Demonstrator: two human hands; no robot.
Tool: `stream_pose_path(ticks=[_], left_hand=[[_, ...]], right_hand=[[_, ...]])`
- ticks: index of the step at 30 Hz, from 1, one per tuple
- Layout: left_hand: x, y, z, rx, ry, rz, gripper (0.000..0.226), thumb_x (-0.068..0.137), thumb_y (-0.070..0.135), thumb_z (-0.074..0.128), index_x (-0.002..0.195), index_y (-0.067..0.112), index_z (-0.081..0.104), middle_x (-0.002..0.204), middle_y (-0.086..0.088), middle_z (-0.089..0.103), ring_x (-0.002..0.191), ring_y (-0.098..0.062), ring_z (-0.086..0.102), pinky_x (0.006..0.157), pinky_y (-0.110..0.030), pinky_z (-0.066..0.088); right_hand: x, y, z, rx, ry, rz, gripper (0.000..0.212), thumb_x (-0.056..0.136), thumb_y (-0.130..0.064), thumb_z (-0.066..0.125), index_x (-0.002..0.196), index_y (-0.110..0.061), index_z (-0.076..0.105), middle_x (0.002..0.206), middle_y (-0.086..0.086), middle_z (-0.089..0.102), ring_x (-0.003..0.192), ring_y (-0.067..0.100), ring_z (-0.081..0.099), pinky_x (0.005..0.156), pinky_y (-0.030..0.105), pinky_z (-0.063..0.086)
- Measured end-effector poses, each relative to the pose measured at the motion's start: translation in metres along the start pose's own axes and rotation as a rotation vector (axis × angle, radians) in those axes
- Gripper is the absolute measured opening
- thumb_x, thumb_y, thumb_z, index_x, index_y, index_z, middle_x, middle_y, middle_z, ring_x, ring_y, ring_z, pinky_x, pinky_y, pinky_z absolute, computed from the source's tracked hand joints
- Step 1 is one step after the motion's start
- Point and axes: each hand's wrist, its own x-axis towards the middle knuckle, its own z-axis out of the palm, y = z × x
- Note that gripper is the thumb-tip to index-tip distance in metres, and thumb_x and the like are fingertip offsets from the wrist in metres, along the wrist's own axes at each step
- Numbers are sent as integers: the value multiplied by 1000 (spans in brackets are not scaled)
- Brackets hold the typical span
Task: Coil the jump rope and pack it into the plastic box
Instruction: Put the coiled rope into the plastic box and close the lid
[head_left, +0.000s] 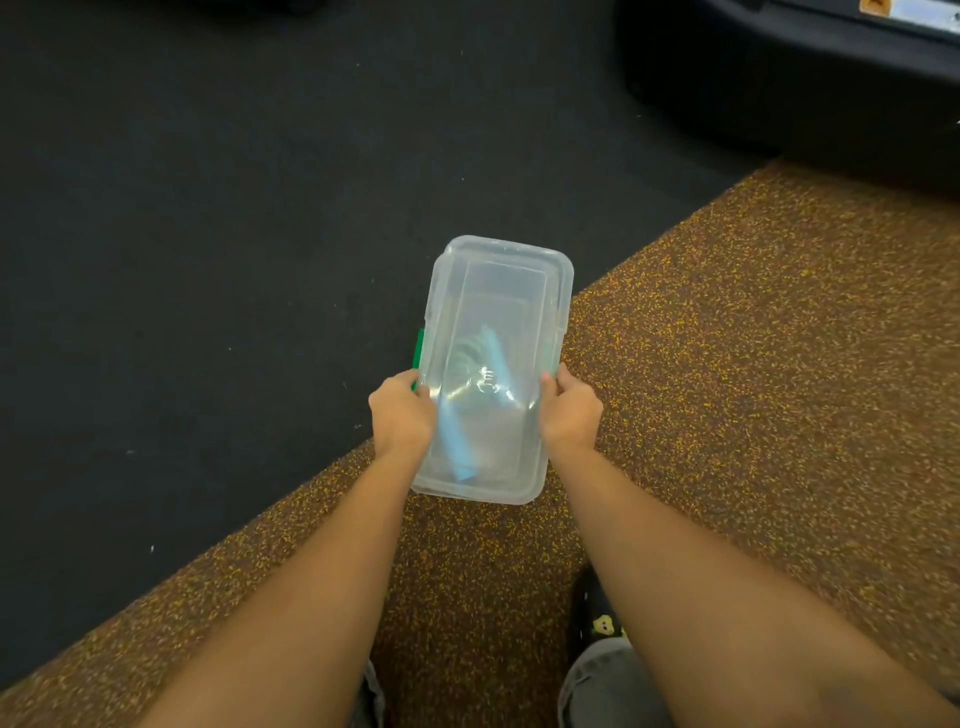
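A clear plastic box (498, 270) with its lid on is held over the floor, its long side pointing away from me. Through the lid I see the jump rope (480, 379): a coiled clear cord with light blue handles, one near the box's middle and one toward the near end. My left hand (401, 413) grips the box's left side at a green latch (418, 349). My right hand (570, 410) grips the right side, thumb on the lid's edge. Both hands sit near the box's closer half.
Beneath the box the floor changes from dark black rubber (208, 260) on the left to brown speckled matting (753, 389) on the right. A black machine base (805, 78) stands at the far right. My shoe (597, 618) and trouser legs show at the bottom.
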Motion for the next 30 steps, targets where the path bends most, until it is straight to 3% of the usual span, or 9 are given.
stream_pose_path(ticks=[4,10,14,20,24,28,30], left_hand=[[-7,-5,5,33,17,-34,25,91,1,40,101,-1,63,100,-22,64,76,-24,52,67,-30,39],[-10,-7,10,74,41,-43,27,91,2,38,103,-3,61,104,-24,64,92,-37,61,77,-38,50],[-1,-7,8,108,6,-37,28,88,0,38,100,-5,62,102,-25,64,91,-38,61,75,-37,51],[10,-6,2,152,-136,-97,26,86,1,41,97,-4,63,103,-25,64,84,-33,61,62,-31,42],[16,-7,-1,125,-218,-97,28,88,5,39,101,-4,63,104,-23,62,83,-29,56,66,-29,40],[24,-14,0,57,-276,-110,26,90,8,39,100,7,63,91,-11,57,78,-21,51,64,-28,39],[28,-17,1,-3,-312,-157,25,91,13,39,103,13,61,104,-13,53,84,-21,51,69,-29,41]], right_hand=[[-2,2,2,-62,-35,14,44,99,-20,37,141,-7,37,136,19,53,127,34,47,106,33,34],[1,3,9,-142,6,-49,38,98,-17,38,131,-1,48,123,22,59,114,34,54,94,34,43],[5,8,14,-164,24,-70,35,98,-17,37,123,1,53,113,25,58,106,33,52,85,33,43],[4,7,13,-144,19,-73,37,98,-20,37,126,-3,54,116,23,55,106,33,51,88,33,42],[9,6,11,-101,7,-43,38,96,-20,40,127,-4,56,117,23,59,107,36,55,92,36,43],[10,4,11,-53,-11,11,37,94,-25,44,121,-8,61,109,24,63,99,36,59,89,38,47],[10,5,10,-19,-4,58,39,92,-29,47,125,-12,58,118,21,57,107,34,54,94,36,44]])
